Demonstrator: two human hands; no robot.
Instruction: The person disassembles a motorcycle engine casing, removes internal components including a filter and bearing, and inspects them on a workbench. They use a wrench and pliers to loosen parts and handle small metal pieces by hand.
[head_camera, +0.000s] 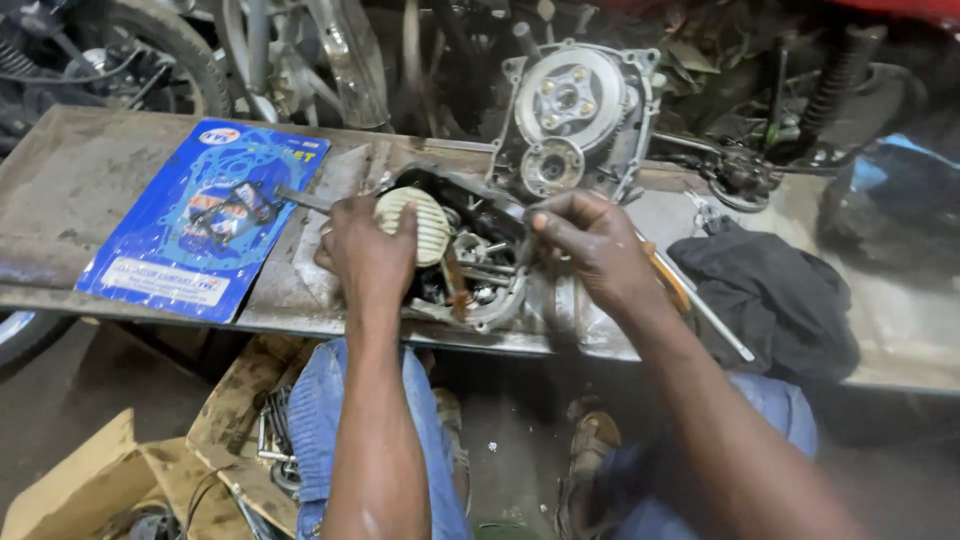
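Dull, greasy metal engine case (470, 290), matt black cloth (775, 295), glossy blue card (205, 220).

Crowded middle, open flanks on the tabletop (80, 170)

Behind the hands stands the clutch cover (575, 115); a dark cloth (775, 295) and screwdriver (680, 290) block the right, a blue gasket packet (205, 220) the left; bare metal lies beyond each.

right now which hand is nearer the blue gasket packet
Left. The left hand sits just right of the blue gasket packet; the right hand is farther right, beyond the engine case.

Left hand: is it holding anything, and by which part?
The left hand grips a round, cream ribbed part by its left edge, thumb across its face.
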